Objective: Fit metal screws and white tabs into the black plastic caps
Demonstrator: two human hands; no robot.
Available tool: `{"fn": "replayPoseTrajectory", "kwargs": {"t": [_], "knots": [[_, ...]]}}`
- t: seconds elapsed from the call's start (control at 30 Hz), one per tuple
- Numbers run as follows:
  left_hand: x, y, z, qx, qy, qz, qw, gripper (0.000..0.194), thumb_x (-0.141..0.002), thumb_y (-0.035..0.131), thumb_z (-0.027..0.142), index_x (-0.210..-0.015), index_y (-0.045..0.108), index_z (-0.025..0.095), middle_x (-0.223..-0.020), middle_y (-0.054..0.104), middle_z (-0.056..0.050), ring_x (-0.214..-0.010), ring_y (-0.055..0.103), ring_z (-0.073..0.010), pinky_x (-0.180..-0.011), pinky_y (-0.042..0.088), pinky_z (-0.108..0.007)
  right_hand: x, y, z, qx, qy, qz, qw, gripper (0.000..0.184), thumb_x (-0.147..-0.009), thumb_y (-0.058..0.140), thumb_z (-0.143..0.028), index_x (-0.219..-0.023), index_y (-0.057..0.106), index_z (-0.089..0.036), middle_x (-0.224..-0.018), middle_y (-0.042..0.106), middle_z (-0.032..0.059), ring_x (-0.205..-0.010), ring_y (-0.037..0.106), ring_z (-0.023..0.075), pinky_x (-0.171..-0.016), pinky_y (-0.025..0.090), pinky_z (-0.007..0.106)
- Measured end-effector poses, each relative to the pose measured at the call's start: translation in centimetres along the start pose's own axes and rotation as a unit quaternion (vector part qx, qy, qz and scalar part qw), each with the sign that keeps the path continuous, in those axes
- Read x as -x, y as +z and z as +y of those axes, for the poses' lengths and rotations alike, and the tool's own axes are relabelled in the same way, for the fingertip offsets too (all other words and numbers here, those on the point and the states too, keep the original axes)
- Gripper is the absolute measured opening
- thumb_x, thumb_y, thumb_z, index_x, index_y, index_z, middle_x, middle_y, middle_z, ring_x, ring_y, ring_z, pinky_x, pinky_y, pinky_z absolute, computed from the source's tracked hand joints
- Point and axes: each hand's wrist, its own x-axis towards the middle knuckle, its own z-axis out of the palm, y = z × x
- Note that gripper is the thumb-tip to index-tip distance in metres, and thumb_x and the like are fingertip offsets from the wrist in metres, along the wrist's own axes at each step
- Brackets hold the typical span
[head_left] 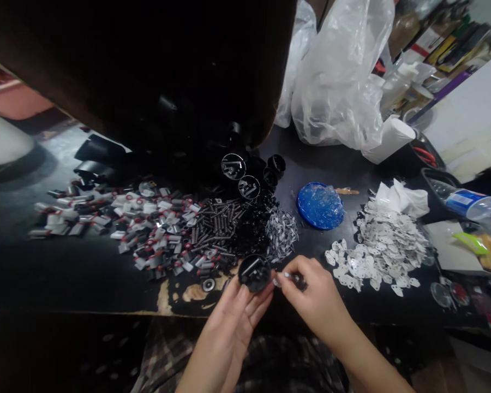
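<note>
My left hand [239, 308] grips a round black plastic housing [254, 273] near the table's front edge, its open side facing up with a light strip inside. Just right of it, my right hand [311, 289] is closed in a pinch. A small pale piece [276, 280] shows at its fingertips, and a dark object [298, 280] is partly hidden in the fingers; I cannot make out its kind. Beyond the hands lie a pile of small grey metal pieces [281, 233], a heap of springs [215, 225] and more black round housings [249, 187].
Grey cylinders with red rings [155, 229] are heaped at left. A blue lid [319, 206] with clear grease-like matter lies right of centre, near a mound of flat white plates [387, 245]. A plastic bag [335, 76] and a bottle [474, 204] stand farther right. A large dark container [147, 65] looms behind.
</note>
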Motion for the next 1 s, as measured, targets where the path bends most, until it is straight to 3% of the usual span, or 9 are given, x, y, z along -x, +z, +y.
{"fn": "replayPoseTrajectory", "kwargs": {"t": [0.1,0.2,0.33,0.43,0.6,0.9,1.0], "knots": [[-0.2,-0.1,0.7,0.004,0.009,0.007,1.000,0.022,-0.089,0.061,0.032,-0.106,0.071,0.022,-0.116,0.072,-0.007,-0.116,0.061,-0.0251,-0.104,0.044,-0.040,0.1,0.4,-0.7,-0.070,-0.017,-0.023,0.997,0.010,-0.083,0.062,-0.016,-0.075,0.059,-0.021,-0.073,0.064,-0.0023,-0.071,0.057,0.0144,-0.066,0.042,0.026],[-0.1,-0.3,1.4,0.017,-0.009,0.011,1.000,0.016,-0.088,0.062,0.031,-0.096,0.073,0.021,-0.110,0.074,-0.008,-0.110,0.064,-0.0233,-0.100,0.048,-0.038,0.2,0.5,-0.8,-0.100,-0.074,-0.031,0.992,0.002,-0.087,0.062,-0.021,-0.085,0.063,-0.022,-0.083,0.068,-0.0001,-0.079,0.060,0.0155,-0.073,0.043,0.029],[0.0,-0.5,2.1,0.043,-0.043,-0.002,0.998,0.016,-0.089,0.060,0.032,-0.090,0.073,0.022,-0.106,0.075,-0.007,-0.106,0.066,-0.0208,-0.097,0.050,-0.035,0.1,0.4,-0.5,-0.068,-0.192,-0.014,0.979,0.011,-0.090,0.056,-0.016,-0.097,0.065,-0.020,-0.090,0.069,0.0025,-0.082,0.062,0.0153,-0.076,0.040,0.033],[-0.3,-0.6,2.0,0.021,-0.026,0.006,0.999,0.013,-0.086,0.064,0.031,-0.094,0.072,0.025,-0.101,0.076,-0.004,-0.097,0.069,-0.0183,-0.090,0.053,-0.030,0.0,0.1,-0.6,-0.025,-0.231,-0.004,0.973,0.014,-0.087,0.055,-0.010,-0.093,0.064,-0.018,-0.089,0.068,0.0026,-0.078,0.060,0.0142,-0.072,0.038,0.032],[-0.6,-0.8,1.4,-0.066,0.004,0.054,0.996,0.028,-0.081,0.072,0.030,-0.108,0.067,0.030,-0.097,0.076,0.002,-0.093,0.070,-0.0159,-0.088,0.053,-0.027,-0.1,-0.1,-1.1,-0.008,-0.249,0.000,0.969,0.017,-0.087,0.055,-0.009,-0.096,0.064,-0.019,-0.089,0.068,0.0020,-0.080,0.060,0.0141,-0.073,0.038,0.031],[-0.4,-2.3,0.6,-0.152,0.031,0.001,0.988,0.034,-0.084,0.067,0.032,-0.117,0.064,0.036,-0.117,0.069,0.003,-0.114,0.059,-0.0186,-0.097,0.046,-0.027,-0.4,-0.3,-1.2,0.004,-0.236,-0.002,0.972,0.017,-0.086,0.055,-0.008,-0.095,0.065,-0.018,-0.085,0.067,0.0015,-0.074,0.056,0.0133,-0.071,0.035,0.032],[-0.4,-2.1,0.6,-0.167,0.044,-0.011,0.985,0.033,-0.084,0.068,0.032,-0.116,0.064,0.037,-0.117,0.067,0.004,-0.113,0.058,-0.0162,-0.095,0.046,-0.024,-0.4,-0.3,-1.1,0.005,-0.245,-0.003,0.969,0.017,-0.086,0.055,-0.007,-0.095,0.065,-0.018,-0.082,0.066,0.0009,-0.072,0.056,0.0128,-0.069,0.033,0.031]]}}
